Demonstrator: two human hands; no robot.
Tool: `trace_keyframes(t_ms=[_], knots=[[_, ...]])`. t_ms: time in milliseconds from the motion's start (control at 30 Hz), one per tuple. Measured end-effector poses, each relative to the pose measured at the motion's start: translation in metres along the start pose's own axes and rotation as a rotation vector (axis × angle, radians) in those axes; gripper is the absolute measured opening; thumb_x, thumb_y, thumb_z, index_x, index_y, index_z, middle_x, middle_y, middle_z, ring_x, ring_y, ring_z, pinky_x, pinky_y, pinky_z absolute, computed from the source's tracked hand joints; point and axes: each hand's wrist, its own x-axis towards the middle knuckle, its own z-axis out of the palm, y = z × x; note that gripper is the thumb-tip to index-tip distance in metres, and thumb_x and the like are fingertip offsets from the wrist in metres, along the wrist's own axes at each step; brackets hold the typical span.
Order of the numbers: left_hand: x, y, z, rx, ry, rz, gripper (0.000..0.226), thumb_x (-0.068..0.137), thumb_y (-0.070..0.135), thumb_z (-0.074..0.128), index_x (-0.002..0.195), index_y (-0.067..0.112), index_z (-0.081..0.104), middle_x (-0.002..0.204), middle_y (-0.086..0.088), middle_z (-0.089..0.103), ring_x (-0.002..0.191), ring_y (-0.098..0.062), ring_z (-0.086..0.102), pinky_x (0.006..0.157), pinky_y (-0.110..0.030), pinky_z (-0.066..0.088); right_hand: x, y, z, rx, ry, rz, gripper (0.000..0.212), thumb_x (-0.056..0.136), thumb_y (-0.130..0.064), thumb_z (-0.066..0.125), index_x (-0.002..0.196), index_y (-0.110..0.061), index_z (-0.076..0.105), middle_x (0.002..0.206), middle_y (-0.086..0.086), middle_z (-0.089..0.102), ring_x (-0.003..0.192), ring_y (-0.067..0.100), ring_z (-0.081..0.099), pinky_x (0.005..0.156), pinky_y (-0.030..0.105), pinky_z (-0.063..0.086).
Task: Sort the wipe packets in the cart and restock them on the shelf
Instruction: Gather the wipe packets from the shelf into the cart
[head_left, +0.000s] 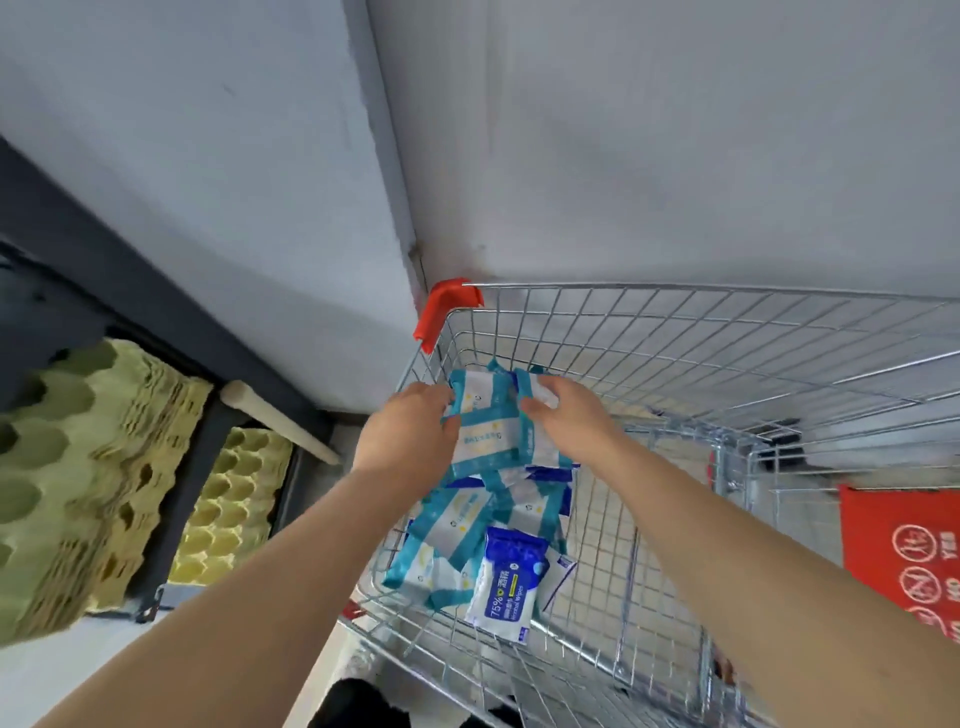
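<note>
Above cart (675, 332): left hand (410, 431), right hand (566, 410) fingers clasp roughly three teal packets (488, 436); one blue packet (511, 582) face-up below.

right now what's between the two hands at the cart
In the head view, a bunch of teal-and-white wipe packets fills the gap; the left hand and right hand each grip a side.

Shop: wire cart (727, 332), stocked shelf (171, 364).
</note>
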Motion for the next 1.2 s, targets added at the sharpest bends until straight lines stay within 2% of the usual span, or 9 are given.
trace_keyframes(t_ms=[167, 300, 433, 633, 733, 800, 867, 1000, 1200], knots=[[-0.048, 0.006, -0.093, 0.188, 0.108, 0.078, 0.033, 0.100, 0.034, 0.038, 0.125, 0.023, 0.056, 0.124, 0.000, 0.057, 0.108, -0.020, 0.056, 0.090, -0.036, 0.049, -0.067, -0.089, -0.035, -0.209, 0.057, -0.283, 0.043, 0.097, -0.029, 0.050, 0.139, -0.018, 0.047, 0.141, 0.000, 0.050, 0.127, 0.018, 0.047, 0.103, 0.028, 0.035], [-0.095, -0.009, -0.175, 0.218, 0.282, 0.102, 0.034, 0.099, 0.034, 0.038, 0.126, 0.023, 0.056, 0.125, 0.002, 0.058, 0.111, -0.021, 0.055, 0.094, -0.037, 0.045, -0.120, -0.181, -0.056, -0.353, 0.134, -0.530, 0.034, 0.096, -0.029, 0.048, 0.127, -0.020, 0.059, 0.122, 0.002, 0.064, 0.111, 0.023, 0.059, 0.093, 0.033, 0.046], [-0.155, -0.035, -0.263, 0.181, 0.541, 0.102, 0.035, 0.098, 0.036, 0.043, 0.126, 0.025, 0.059, 0.120, 0.004, 0.064, 0.106, -0.022, 0.059, 0.089, -0.035, 0.047, -0.181, -0.282, -0.065, -0.505, 0.193, -0.766, 0.042, 0.099, -0.030, 0.046, 0.138, -0.018, 0.049, 0.140, 0.001, 0.052, 0.127, 0.021, 0.047, 0.101, 0.030, 0.036], [-0.264, -0.097, -0.390, 0.178, 0.840, 0.071, 0.028, 0.095, 0.036, 0.049, 0.114, 0.024, 0.065, 0.108, 0.006, 0.066, 0.100, -0.022, 0.060, 0.077, -0.033, 0.046, -0.285, -0.420, -0.043, -0.517, 0.295, -1.052, 0.043, 0.098, -0.033, 0.046, 0.139, -0.020, 0.049, 0.140, -0.002, 0.052, 0.128, 0.019, 0.048, 0.102, 0.032, 0.040], [-0.316, -0.142, -0.441, 0.186, 0.944, 0.026, 0.028, 0.095, 0.038, 0.048, 0.113, 0.025, 0.065, 0.103, 0.006, 0.066, 0.097, -0.021, 0.060, 0.074, -0.032, 0.045, -0.335, -0.483, -0.014, -0.480, 0.344, -1.145, 0.040, 0.097, -0.034, 0.048, 0.133, -0.018, 0.054, 0.131, -0.002, 0.059, 0.115, 0.021, 0.056, 0.094, 0.036, 0.046], [-0.347, -0.178, -0.470, 0.193, 0.982, -0.012, 0.029, 0.095, 0.038, 0.048, 0.115, 0.026, 0.064, 0.109, 0.007, 0.065, 0.103, -0.020, 0.059, 0.077, -0.031, 0.044, -0.364, -0.523, 0.014, -0.465, 0.364, -1.184, 0.039, 0.096, -0.035, 0.048, 0.130, -0.016, 0.056, 0.127, 0.000, 0.061, 0.103, 0.022, 0.060, 0.090, 0.035, 0.048], [-0.376, -0.218, -0.494, 0.204, 0.986, -0.055, 0.031, 0.096, 0.038, 0.047, 0.119, 0.027, 0.063, 0.117, 0.007, 0.064, 0.109, -0.020, 0.057, 0.082, -0.030, 0.043, -0.389, -0.561, 0.046, -0.461, 0.355, -1.205, 0.040, 0.097, -0.035, 0.047, 0.133, -0.019, 0.054, 0.132, 0.000, 0.058, 0.105, 0.021, 0.059, 0.092, 0.034, 0.047], [-0.419, -0.297, -0.529, 0.247, 0.970, -0.150, 0.032, 0.096, 0.040, 0.045, 0.122, 0.030, 0.060, 0.122, 0.008, 0.061, 0.112, -0.020, 0.055, 0.083, -0.031, 0.042, -0.426, -0.629, 0.114, -0.435, 0.333, -1.220, 0.035, 0.096, -0.034, 0.047, 0.117, -0.009, 0.060, 0.114, 0.011, 0.067, 0.094, 0.026, 0.061, 0.087, 0.043, 0.050], [-0.443, -0.405, -0.567, 0.214, 0.930, -0.250, 0.034, 0.095, 0.042, 0.046, 0.124, 0.031, 0.058, 0.124, 0.008, 0.062, 0.111, -0.020, 0.057, 0.086, -0.032, 0.046, -0.439, -0.717, 0.199, -0.427, 0.250, -1.213, 0.041, 0.094, -0.036, 0.048, 0.133, -0.022, 0.055, 0.128, 0.000, 0.062, 0.111, 0.023, 0.058, 0.093, 0.036, 0.048]])
